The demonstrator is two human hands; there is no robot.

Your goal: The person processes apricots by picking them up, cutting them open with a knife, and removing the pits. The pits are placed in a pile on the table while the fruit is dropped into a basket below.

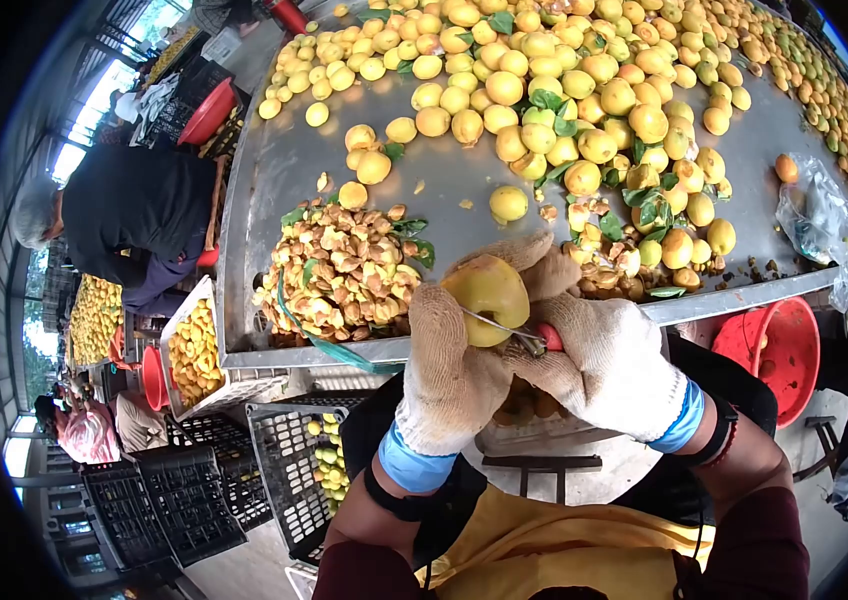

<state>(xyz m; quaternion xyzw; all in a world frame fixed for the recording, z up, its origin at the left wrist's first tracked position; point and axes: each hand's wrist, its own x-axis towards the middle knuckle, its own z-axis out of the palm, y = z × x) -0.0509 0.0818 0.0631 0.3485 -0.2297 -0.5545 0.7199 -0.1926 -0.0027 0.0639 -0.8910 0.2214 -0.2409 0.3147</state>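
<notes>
My left hand, in a soiled white knit glove, is closed around a yellow persimmon in front of my chest. My right hand, gloved too, grips a small peeler by its red handle. The peeler's metal end and a thin wire-like edge lie against the lower side of the fruit. Just beyond my left hand is a heap of brown persimmon caps and trimmings on the metal table. One loose persimmon sits on the table past my hands.
Many persimmons with green leaves cover the table's far side. A clear plastic bag hangs over its right edge, above a red tub. Black crates stand at lower left. A person in dark clothes bends at the left.
</notes>
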